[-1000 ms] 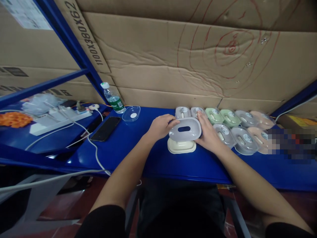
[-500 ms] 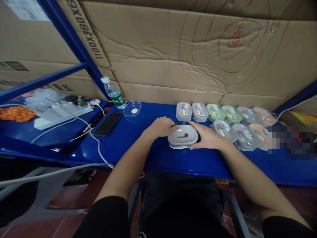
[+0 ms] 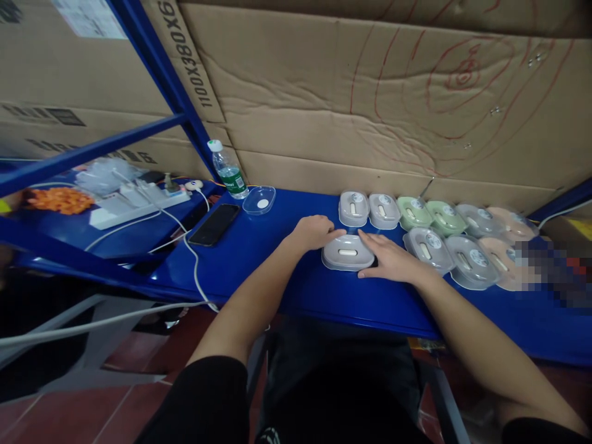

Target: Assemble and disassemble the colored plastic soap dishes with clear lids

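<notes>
A small grey oval plastic box with a white bar in its slotted top lies flat on the blue table in front of me. My left hand has its fingers curled in at the box's back left edge, thumb against the rim. Around the right end curves my right hand, its thumb at the front corner and fingers at the back, holding the box. Behind and to the right stand several similar lidded boxes: grey ones, green ones and peach ones, many bearing round labels.
On the left are a clear plastic lid with a white round sticker, a water bottle, a black phone, a power strip with white cables, and orange pieces. Cardboard walls the back.
The box's top sits lower and flatter, and the white bar now fills the slot that looked partly hollow before. Both hands stay at the box. My view has shifted slightly left.
</notes>
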`<state>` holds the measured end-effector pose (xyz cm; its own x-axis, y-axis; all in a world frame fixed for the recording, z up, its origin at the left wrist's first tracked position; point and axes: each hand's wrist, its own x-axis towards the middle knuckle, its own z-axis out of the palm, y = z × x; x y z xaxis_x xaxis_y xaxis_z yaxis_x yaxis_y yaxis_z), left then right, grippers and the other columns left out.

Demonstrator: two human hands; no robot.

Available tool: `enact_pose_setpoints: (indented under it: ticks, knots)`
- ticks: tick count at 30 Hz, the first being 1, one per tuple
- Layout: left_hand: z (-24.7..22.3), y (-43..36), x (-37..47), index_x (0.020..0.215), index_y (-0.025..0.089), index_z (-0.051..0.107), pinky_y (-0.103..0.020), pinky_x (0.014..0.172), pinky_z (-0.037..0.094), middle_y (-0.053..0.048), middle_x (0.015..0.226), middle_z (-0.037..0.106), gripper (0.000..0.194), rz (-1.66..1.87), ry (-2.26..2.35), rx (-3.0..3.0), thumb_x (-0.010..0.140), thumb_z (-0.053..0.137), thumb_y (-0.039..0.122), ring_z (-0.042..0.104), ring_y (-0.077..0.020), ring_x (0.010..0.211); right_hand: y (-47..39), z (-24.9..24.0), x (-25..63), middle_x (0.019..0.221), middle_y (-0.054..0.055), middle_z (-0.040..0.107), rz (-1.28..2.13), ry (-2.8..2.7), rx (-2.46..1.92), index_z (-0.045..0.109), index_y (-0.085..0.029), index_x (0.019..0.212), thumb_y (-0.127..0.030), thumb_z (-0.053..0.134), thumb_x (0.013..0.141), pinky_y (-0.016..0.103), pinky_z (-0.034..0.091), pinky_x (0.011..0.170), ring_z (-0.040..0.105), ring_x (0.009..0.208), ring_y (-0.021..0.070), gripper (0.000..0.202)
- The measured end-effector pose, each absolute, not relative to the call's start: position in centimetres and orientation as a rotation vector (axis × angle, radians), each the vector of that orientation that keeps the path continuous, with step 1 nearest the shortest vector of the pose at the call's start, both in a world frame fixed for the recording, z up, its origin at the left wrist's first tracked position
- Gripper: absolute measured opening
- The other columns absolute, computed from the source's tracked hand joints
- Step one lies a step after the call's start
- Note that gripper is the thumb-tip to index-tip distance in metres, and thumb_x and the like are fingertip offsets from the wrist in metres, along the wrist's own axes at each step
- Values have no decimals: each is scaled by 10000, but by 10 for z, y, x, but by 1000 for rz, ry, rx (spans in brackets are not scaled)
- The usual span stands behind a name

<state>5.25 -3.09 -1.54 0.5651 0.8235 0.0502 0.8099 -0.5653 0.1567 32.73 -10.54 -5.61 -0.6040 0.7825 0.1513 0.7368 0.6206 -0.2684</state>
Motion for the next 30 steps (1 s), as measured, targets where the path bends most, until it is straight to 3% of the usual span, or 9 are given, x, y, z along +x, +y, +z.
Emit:
enact_pose_setpoints:
  ticks: [3, 6, 8, 11, 15, 19, 24, 27, 30]
  knots:
    - [-11, -15, 29, 1021, 215, 798, -377, 882, 541, -117, 1132, 746, 536, 451, 1710, 2486, 1083, 408, 578, 714, -282, 1051, -106, -56, 328, 1714, 258, 397, 278, -2601, -1249, 141, -178, 1756, -718, 761, 857, 702, 430, 1217, 460, 1530, 489, 1219]
    - [-5, 0, -4, 1302, 213, 730, -435, 978, 549, -173, 1423, 626, 415, 750, 2120, 2147, 1050, 513, 461, 714, -318, 1133, -107, -55, 328, 1740, 249, 349, 307, -2607, -1269, 148, -185, 1755, -731, 740, 871, 706, 386, 1252, 408, 1568, 481, 1196]
    - [-4, 9, -27, 1386, 188, 680, -484, 1038, 540, -211, 1527, 530, 457, 732, 2278, 1946, 1011, 584, 431, 706, -360, 1183, -107, -54, 328, 1745, 242, 343, 325, -2602, -1283, 163, -192, 1754, -733, 747, 865, 707, 369, 1263, 388, 1579, 479, 1193]
    - [-8, 22, -53, 1306, 171, 708, -522, 1069, 532, -232, 1551, 504, 420, 511, 2368, 1725, 940, 694, 377, 681, -403, 1246, -107, -51, 328, 1737, 234, 365, 347, -2596, -1289, 182, -198, 1752, -721, 760, 862, 704, 368, 1267, 407, 1569, 478, 1183]
    - [-18, 32, -66, 1098, 199, 751, -489, 1056, 542, -189, 1450, 616, 208, 402, 2372, 1616, 903, 722, 267, 683, -376, 1248, -108, -49, 328, 1735, 207, 385, 375, -2587, -1279, 194, -225, 1752, -720, 757, 865, 687, 396, 1257, 426, 1561, 467, 1161]
    - [-12, 24, -54, 1009, 216, 706, -464, 1015, 547, -162, 1357, 663, 119, 605, 2359, 1760, 894, 711, 247, 704, -351, 1178, -109, -48, 326, 1738, 218, 374, 396, -2579, -1292, 214, -209, 1746, -756, 739, 859, 678, 393, 1259, 412, 1571, 460, 1167]
    - [5, 3, -18, 941, 233, 590, -404, 917, 543, -87, 1106, 743, 260, 1091, 2086, 2013, 869, 785, 390, 713, -292, 1041, -114, -39, 319, 1724, 211, 405, 368, -2400, -1440, 197, -242, 1748, -804, 661, 887, 707, 441, 1205, 440, 1546, 487, 1128]
    - [9, -12, 6, 963, 233, 561, -330, 780, 535, -40, 979, 763, 314, 1267, 1665, 2016, 889, 761, 464, 697, -202, 830, -116, -31, 316, 1723, 200, 408, 286, -2207, -1464, 70, -268, 1759, -728, 577, 982, 673, 493, 1169, 496, 1514, 457, 1036]
    - [11, -28, 28, 1090, 217, 602, -281, 683, 519, -18, 816, 744, 348, 1212, 1237, 1982, 917, 717, 497, 687, -167, 712, -118, -25, 316, 1725, 212, 391, 188, -2063, -1455, -94, -265, 1747, -637, 602, 1000, 642, 532, 1133, 571, 1443, 445, 1087]
